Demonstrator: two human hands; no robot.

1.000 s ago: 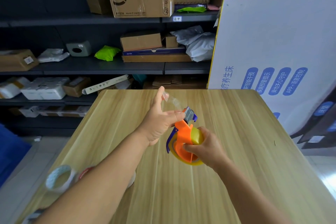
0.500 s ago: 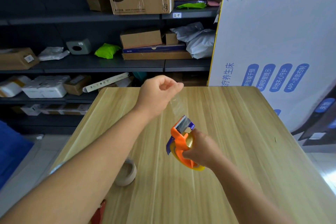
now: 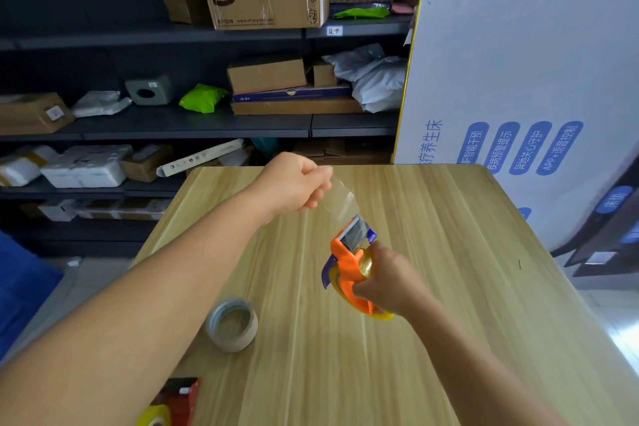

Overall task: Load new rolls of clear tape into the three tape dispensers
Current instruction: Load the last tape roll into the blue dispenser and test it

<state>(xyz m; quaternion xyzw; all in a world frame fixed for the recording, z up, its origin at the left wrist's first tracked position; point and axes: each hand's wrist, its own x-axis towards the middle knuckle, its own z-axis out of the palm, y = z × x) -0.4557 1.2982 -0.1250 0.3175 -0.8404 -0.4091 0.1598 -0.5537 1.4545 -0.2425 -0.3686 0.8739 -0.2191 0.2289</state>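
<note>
Tape stretches in a clear strip [image 3: 340, 199] at the centre of the frame, from the left hand [image 3: 294, 183], whose fingers are pinched together on its free end, down to the toothed blade of the orange dispenser [image 3: 349, 263]. The right hand [image 3: 387, 282] is clamped around that dispenser, holding it above the wooden table [image 3: 449, 287] just right of centre, with a yellowish roll seated inside it. This first dispenser looks nearly done: the roll is in and threading is under way. At the lower left edge a red dispenser [image 3: 181, 398] lies on the table with a roll [image 3: 155, 417] against it; whether it is loaded I cannot tell. A bare cardboard core [image 3: 231, 323] stands lower centre. No third dispenser is in view.
</note>
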